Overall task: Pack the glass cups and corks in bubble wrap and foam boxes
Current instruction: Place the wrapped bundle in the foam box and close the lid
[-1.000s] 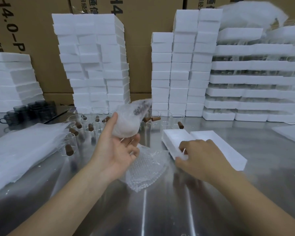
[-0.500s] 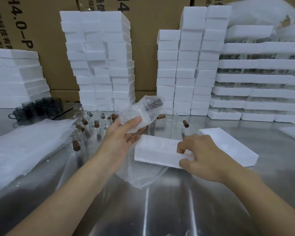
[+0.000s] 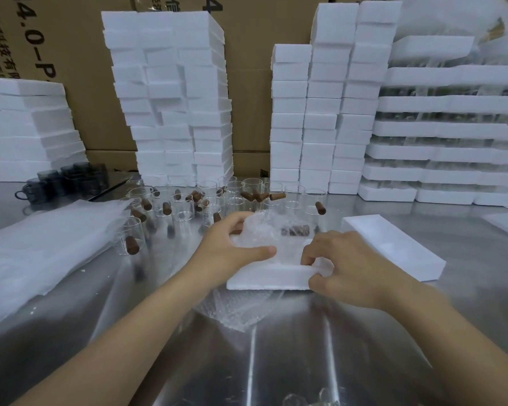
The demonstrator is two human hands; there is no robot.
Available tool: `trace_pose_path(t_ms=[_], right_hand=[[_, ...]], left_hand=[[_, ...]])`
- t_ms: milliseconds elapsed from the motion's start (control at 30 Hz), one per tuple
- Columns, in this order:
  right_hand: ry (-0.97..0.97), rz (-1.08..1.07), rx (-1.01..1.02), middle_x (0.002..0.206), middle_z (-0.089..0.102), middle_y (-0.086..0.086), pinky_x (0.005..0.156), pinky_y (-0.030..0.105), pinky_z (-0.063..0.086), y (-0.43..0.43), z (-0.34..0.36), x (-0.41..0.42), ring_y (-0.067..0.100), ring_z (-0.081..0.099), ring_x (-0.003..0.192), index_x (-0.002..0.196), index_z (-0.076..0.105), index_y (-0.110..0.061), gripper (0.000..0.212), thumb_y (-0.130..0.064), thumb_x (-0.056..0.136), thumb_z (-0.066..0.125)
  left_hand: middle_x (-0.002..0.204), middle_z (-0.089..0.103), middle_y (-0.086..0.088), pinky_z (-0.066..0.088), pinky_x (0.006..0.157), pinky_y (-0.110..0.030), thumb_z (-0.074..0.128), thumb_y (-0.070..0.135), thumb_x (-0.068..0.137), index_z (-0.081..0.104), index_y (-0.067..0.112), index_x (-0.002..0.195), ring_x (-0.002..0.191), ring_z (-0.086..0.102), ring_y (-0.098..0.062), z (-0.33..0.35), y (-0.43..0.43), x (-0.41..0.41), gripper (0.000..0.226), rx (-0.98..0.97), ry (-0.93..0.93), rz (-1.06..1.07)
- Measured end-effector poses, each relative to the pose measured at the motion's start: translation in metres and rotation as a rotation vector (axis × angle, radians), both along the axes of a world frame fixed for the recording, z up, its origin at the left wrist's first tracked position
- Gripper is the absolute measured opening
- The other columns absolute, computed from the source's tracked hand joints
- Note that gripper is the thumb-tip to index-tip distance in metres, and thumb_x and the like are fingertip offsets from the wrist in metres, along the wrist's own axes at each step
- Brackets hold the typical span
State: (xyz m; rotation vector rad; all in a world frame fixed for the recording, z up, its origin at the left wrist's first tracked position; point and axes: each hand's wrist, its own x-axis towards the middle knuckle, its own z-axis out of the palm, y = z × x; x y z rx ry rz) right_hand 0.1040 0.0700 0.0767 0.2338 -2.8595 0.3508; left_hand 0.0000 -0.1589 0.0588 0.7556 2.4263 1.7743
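A bubble-wrapped glass cup [image 3: 272,234] with a brown cork inside lies in the open white foam box half [image 3: 264,278] in front of me. My left hand [image 3: 232,250] grips the wrapped cup from the left, thumb across its front. My right hand [image 3: 343,268] pinches the box's right front edge, fingers curled over it. Behind them stand several clear glass cups [image 3: 182,212] with brown corks [image 3: 277,196] scattered among them. A loose bubble wrap sheet [image 3: 241,312] lies under the box.
A second foam box half [image 3: 393,244] lies to the right. A pile of foam sheets [image 3: 41,244] fills the left. Tall stacks of foam boxes [image 3: 170,98] and packed trays [image 3: 446,127] line the back. Dark mugs [image 3: 62,180] sit far left on the steel table [image 3: 276,361].
My right hand pulled the foam box half toward me onto the bubble wrap sheet. My left hand brought the wrapped cup down from the air into that box.
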Motion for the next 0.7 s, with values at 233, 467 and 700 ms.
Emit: trace_pose_path(t_ms=[233,467,700], right_hand=[[0.030,-0.036,0.031,0.091,0.064,-0.013,0.084,0.027,0.031,0.004,-0.002,-0.002,0.010,0.055,0.090,0.087,0.066,-0.035,0.015,-0.041,0.076,0.058],[0.009,-0.071,0.077,0.095,0.067,-0.012,0.086,0.027,0.030,0.002,-0.002,-0.003,0.013,0.056,0.091,0.087,0.066,-0.036,0.010,-0.038,0.079,0.060],[0.030,-0.095,-0.143,0.098,0.067,-0.017,0.083,0.030,0.048,0.006,0.002,-0.001,0.004,0.060,0.094,0.084,0.063,-0.036,0.020,-0.052,0.079,0.053]], left_hand=[[0.128,0.064,0.025,0.047,0.101,-0.029,0.100,0.045,0.069,0.062,0.044,0.127,0.121,0.057,0.005,-0.001,-0.005,-0.005,0.069,-0.157,0.050,-0.035],[0.142,0.046,0.022,0.036,0.119,-0.040,0.087,0.065,0.077,0.050,0.044,0.144,0.136,0.045,-0.008,0.003,-0.011,-0.005,0.079,-0.433,0.126,-0.017],[0.135,0.061,0.018,0.044,0.100,-0.027,0.074,0.024,0.094,0.060,0.042,0.136,0.129,0.055,-0.002,0.025,-0.033,-0.014,0.048,-0.233,-0.047,-0.142]])
